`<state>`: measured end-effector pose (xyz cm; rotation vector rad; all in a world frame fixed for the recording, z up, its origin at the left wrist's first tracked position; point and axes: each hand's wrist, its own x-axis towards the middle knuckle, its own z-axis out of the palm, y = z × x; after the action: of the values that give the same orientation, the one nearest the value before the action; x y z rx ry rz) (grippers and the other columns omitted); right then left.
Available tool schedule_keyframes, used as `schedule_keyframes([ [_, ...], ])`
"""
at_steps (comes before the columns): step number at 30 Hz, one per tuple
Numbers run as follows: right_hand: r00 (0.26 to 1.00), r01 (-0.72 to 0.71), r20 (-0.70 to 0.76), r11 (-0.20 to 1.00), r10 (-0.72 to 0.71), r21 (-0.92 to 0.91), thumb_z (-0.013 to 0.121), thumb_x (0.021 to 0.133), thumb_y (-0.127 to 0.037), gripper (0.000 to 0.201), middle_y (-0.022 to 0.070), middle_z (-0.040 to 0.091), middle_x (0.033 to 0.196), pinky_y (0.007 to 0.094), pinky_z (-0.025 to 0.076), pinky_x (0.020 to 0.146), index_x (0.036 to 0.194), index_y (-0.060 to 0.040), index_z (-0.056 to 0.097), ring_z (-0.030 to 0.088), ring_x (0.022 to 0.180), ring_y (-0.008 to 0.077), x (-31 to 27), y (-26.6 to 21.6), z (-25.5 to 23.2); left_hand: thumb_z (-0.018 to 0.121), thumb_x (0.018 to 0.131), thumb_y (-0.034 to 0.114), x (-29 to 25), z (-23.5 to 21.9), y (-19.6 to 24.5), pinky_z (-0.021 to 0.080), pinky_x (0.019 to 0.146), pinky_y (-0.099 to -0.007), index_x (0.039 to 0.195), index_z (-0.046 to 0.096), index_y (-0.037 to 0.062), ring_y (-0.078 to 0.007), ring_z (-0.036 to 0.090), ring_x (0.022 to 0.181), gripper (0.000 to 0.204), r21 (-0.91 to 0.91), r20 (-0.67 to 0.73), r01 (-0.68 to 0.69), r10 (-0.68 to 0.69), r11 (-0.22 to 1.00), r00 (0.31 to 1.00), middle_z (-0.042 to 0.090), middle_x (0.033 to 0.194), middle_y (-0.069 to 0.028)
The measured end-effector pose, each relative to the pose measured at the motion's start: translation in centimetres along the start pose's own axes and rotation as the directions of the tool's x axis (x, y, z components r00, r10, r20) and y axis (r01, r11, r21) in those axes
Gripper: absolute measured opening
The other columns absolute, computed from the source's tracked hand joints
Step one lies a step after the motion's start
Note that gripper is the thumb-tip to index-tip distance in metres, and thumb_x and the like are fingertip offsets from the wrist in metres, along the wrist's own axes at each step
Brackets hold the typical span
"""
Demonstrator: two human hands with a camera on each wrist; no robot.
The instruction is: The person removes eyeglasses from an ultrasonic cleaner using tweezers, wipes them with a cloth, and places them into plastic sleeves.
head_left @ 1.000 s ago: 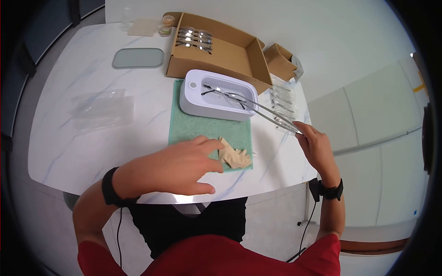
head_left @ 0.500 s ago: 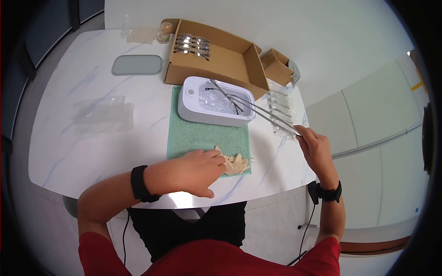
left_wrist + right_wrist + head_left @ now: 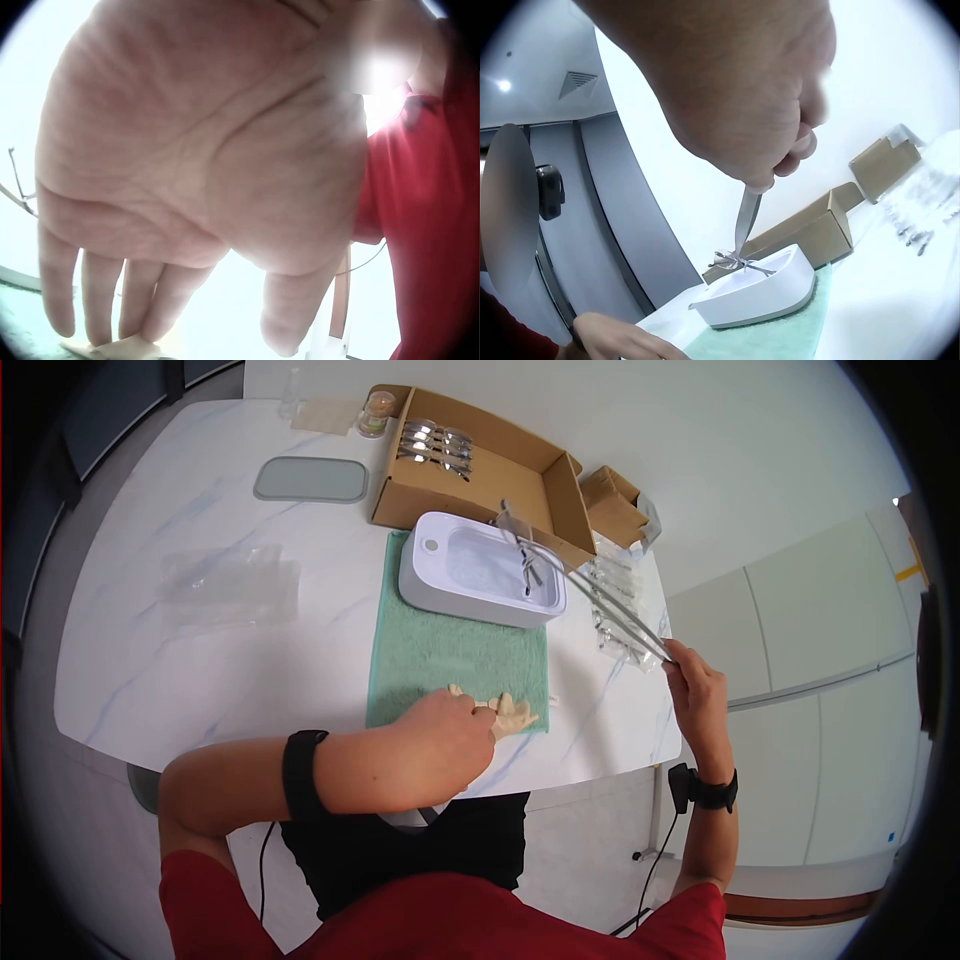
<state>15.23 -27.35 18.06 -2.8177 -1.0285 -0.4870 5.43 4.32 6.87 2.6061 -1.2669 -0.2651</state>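
Observation:
Pinched in my right hand (image 3: 699, 700) is a long pair of metal tweezers (image 3: 625, 618). Their far end holds eyeglasses (image 3: 522, 542), tilted over the white basin of an ultrasonic cleaner (image 3: 483, 607). Clear liquid shows in the basin. In the right wrist view the tweezers (image 3: 747, 217) slope down to the frame above the cleaner (image 3: 761, 296). My left hand (image 3: 425, 752) reaches down to a crumpled cream piece with finger-like folds (image 3: 516, 716) on a green towel (image 3: 450, 660). In the left wrist view its fingertips touch the cream piece (image 3: 124, 348), the thumb standing apart.
Behind the cleaner is a cardboard box (image 3: 505, 482) with several eyeglasses (image 3: 436, 448) at its left. Bagged eyeglasses (image 3: 620, 610) lie right, near a smaller carton (image 3: 612, 505). Left are a grey lid (image 3: 311, 479) and clear plastic bags (image 3: 230, 588); a jar (image 3: 376, 415) stands behind.
With the tweezers, my right hand has lifted the eyeglasses out of the basin and tipped them steeply. My left hand has come down onto the cream piece, shifting it slightly.

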Motion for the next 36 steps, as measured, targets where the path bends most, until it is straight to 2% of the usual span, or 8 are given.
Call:
schedule_keyframes([
  [4, 1.0, 0.028, -0.006, 0.998, -0.028, -0.048, 0.068, 0.087, 0.006, 0.031, 0.0107, 0.057, 0.075, 0.0342, 0.047, 0.059, 0.117, -0.0029, 0.066, 0.056, 0.061, 0.0258, -1.2, -1.0, -2.3, 0.076, 0.083, 0.032, -0.4, -0.1, 0.7, 0.05, 0.084, -0.0349, 0.104, 0.071, 0.0004, -0.0251, 0.06, 0.104, 0.038, 0.05, -0.014, 0.005, -0.005, 0.999, 1.0, 0.062, 0.109, -0.0094],
  [9, 0.989, 0.069, 0.139, 0.993, -0.055, -0.098, 0.07, 0.083, 0.006, 0.037, 0.0097, 0.053, 0.071, 0.0356, 0.043, 0.054, 0.119, -0.0045, 0.066, 0.052, 0.057, 0.0254, -4.9, -2.4, -4.1, 0.072, 0.079, 0.021, -0.3, 0.9, 1.4, 0.049, 0.083, -0.0329, 0.099, 0.073, 0.0044, -0.0239, 0.06, 0.104, 0.026, 0.078, -0.012, 0.026, -0.026, 0.997, 1.0, 0.062, 0.108, -0.0094],
  [12, 0.963, 0.165, 0.243, 0.968, -0.117, -0.188, 0.075, 0.08, 0.003, 0.045, 0.0066, 0.053, 0.07, 0.037, 0.043, 0.052, 0.123, -0.0078, 0.065, 0.053, 0.057, 0.0241, -5.7, -2.8, -3.5, 0.071, 0.078, 0.019, -0.1, 1.2, 1.4, 0.049, 0.083, -0.0327, 0.099, 0.073, 0.0048, -0.024, 0.06, 0.104, 0.025, 0.164, 0.014, 0.001, -0.004, 0.986, 1.0, 0.062, 0.108, -0.0096],
  [21, 0.923, 0.328, 0.3, 0.902, -0.242, -0.28, 0.077, 0.081, -0.002, 0.047, 0.0037, 0.052, 0.071, 0.0354, 0.043, 0.049, 0.126, -0.0097, 0.063, 0.05, 0.055, 0.0204, -3.4, -2.9, -1.4, 0.072, 0.079, 0.019, -0.3, 0.9, 1.0, 0.048, 0.084, -0.0321, 0.099, 0.072, 0.0042, -0.0243, 0.059, 0.105, 0.026, 0.09, -0.004, -0.003, 0.003, 0.996, 1.0, 0.062, 0.108, -0.0096],
  [25, 0.93, 0.322, 0.279, 0.895, -0.238, -0.308, 0.078, 0.08, -0.003, 0.045, 0.0042, 0.051, 0.071, 0.0356, 0.043, 0.05, 0.123, -0.0087, 0.064, 0.051, 0.057, 0.0206, -3.3, -2.6, -1.1, 0.072, 0.079, 0.02, -0.2, 1.0, 1.1, 0.048, 0.084, -0.0323, 0.101, 0.072, 0.0038, -0.0246, 0.059, 0.106, 0.028, 0.089, 0.0, -0.002, 0.002, 0.996, 1.0, 0.061, 0.11, -0.0101],
  [31, 0.952, 0.176, 0.285, 0.963, -0.114, -0.205, 0.075, 0.079, 0.001, 0.038, 0.007, 0.053, 0.071, 0.0371, 0.045, 0.052, 0.115, -0.0054, 0.064, 0.055, 0.058, 0.0239, -4.5, -2.0, -4.7, 0.073, 0.08, 0.023, -0.1, 0.8, 0.8, 0.048, 0.083, -0.0338, 0.103, 0.072, 0.0026, -0.0256, 0.058, 0.106, 0.03, 0.103, 0.006, 0.006, -0.007, 0.995, 1.0, 0.061, 0.111, -0.0101],
  [33, 0.947, -0.06, 0.317, 0.998, 0.057, -0.002, 0.07, 0.081, 0.004, 0.031, 0.0093, 0.058, 0.071, 0.035, 0.046, 0.054, 0.111, -0.0024, 0.065, 0.057, 0.058, 0.0244, -4.9, -1.8, -6.2, 0.074, 0.081, 0.026, 0.1, 0.8, 0.7, 0.049, 0.083, -0.0337, 0.102, 0.072, 0.0025, -0.0253, 0.058, 0.106, 0.032, 0.014, -0.001, -0.007, 0.007, 1.0, 1.0, 0.06, 0.111, -0.0099],
  [36, 0.983, -0.094, 0.165, 0.992, 0.08, 0.08, 0.066, 0.086, 0.003, 0.025, 0.0118, 0.066, 0.077, 0.0302, 0.048, 0.06, 0.11, -0.0008, 0.066, 0.061, 0.062, 0.0198, -3.6, -1.8, -6.7, 0.076, 0.082, 0.031, 0.4, 0.7, 0.7, 0.05, 0.083, -0.0344, 0.102, 0.072, 0.0032, -0.0253, 0.058, 0.107, 0.034, 0.047, 0.028, -0.01, 0.009, 0.999, 1.0, 0.06, 0.112, -0.0097],
])
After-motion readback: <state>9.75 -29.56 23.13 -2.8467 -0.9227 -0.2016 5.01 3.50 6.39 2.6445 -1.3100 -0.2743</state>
